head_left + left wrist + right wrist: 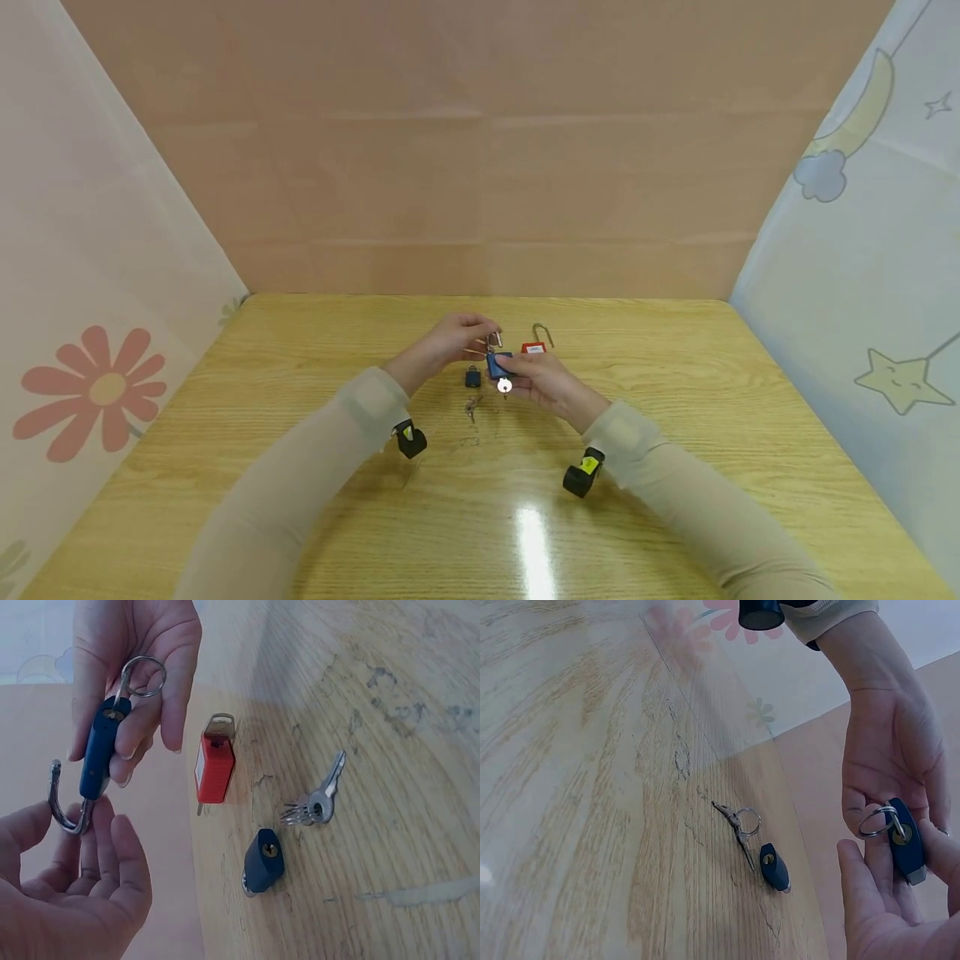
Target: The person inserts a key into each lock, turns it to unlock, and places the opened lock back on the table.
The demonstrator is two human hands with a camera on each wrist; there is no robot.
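Note:
A blue padlock [498, 364] is held between the thumb and fingers of my right hand [546, 383]. Its shackle [58, 801] is swung out, with one end free of the body. My left hand [453, 337] has thumb and fingertips at the curve of that shackle. A key sits in the lock's keyhole, mostly hidden, and its ring [145, 676] hangs by my right fingers. Below the hands on the table, a smaller dark blue padlock [472, 377] stands with its shackle closed. Near it lies a bunch of keys [319, 806] on a ring [748, 821].
Behind my right hand lies a red padlock [533, 347] with its shackle open and a key [220, 724] in it. The wooden table [645, 467] ends at a plain back sheet [480, 183]. Printed sheets flank both sides.

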